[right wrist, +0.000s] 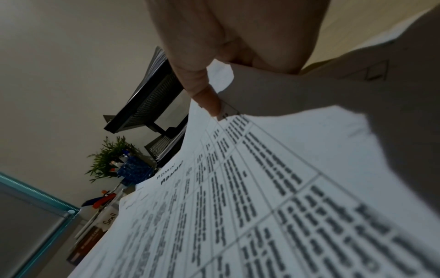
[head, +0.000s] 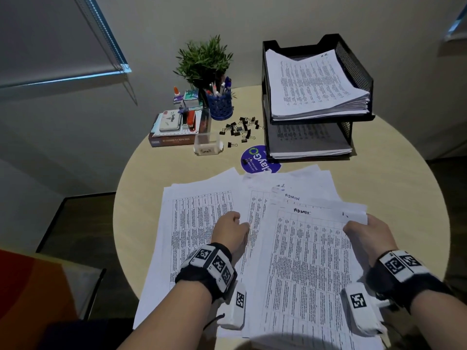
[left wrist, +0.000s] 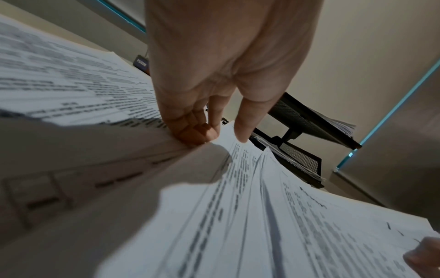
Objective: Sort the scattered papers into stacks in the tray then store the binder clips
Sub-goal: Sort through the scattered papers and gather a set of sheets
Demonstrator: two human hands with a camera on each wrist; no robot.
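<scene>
Printed table sheets (head: pixel 202 223) lie fanned over the near half of the round table (head: pixel 404 198). The top sheet (head: pixel 308 261), handwritten "ADMIN", is held at both sides. My left hand (head: pixel 232 231) pinches its left edge with curled fingers (left wrist: pixel 202 127). My right hand (head: pixel 366 233) pinches its right edge, thumb (right wrist: pixel 210 101) on top of the sheet (right wrist: pixel 262 188). The black two-tier mesh tray (head: pixel 353 61) stands at the back right with a paper stack in each tier. Several black binder clips (head: pixel 240 130) lie loose left of the tray, beside a clear container (head: pixel 207 145) labelled "Small".
A round blue sticker (head: pixel 260 160) with one clip on it lies in front of the tray. At the back left are a blue pen cup (head: pixel 219 104), a potted plant (head: pixel 204 59), a glue bottle, and a book (head: pixel 174 140) carrying a stamp pad and stapler.
</scene>
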